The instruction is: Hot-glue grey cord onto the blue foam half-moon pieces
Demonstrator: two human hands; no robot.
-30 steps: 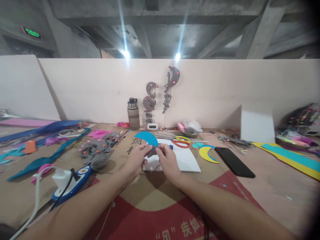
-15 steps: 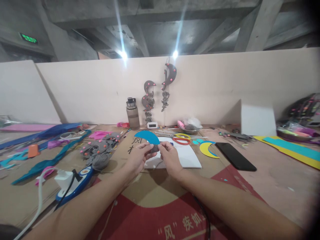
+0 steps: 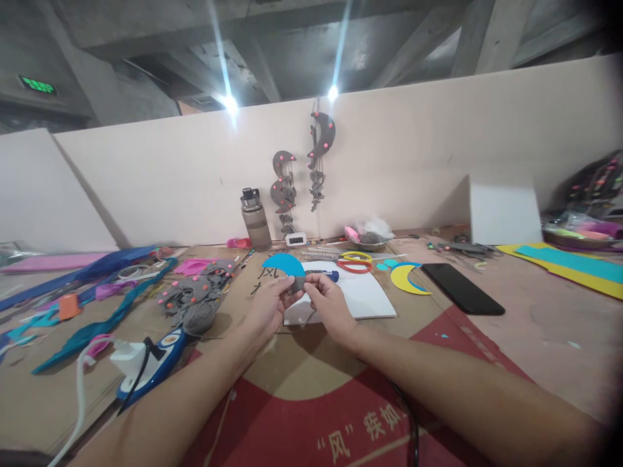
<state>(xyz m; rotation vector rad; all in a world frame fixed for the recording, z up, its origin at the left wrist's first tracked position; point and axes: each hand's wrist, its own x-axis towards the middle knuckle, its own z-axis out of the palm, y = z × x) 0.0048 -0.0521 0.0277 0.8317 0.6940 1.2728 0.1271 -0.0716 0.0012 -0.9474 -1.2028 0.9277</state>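
Note:
A blue crescent-shaped piece is pinched in my left hand, above the white paper pad. Grey yarn wraps the crescent's lower right end, between the fingers of both hands. My right hand is closed, thumb and forefinger together at the wrapped end; a thin grey strand hangs below it. Behind the right hand a blue-handled tool lies on the white pad. Red-and-yellow-handled scissors rest at the pad's far edge. Yellow and blue crescents lie to the right.
A black phone lies right. On the left are a tangle of grey yarn, felt strips and a power strip with cables. A bottle stands at the back near hanging crescent ornaments.
The camera view has tilted and shifted slightly. My right fingertips have moved a little at the yarn-wrapped end, and more of the blue-handled tool shows. Both hands keep their hold.

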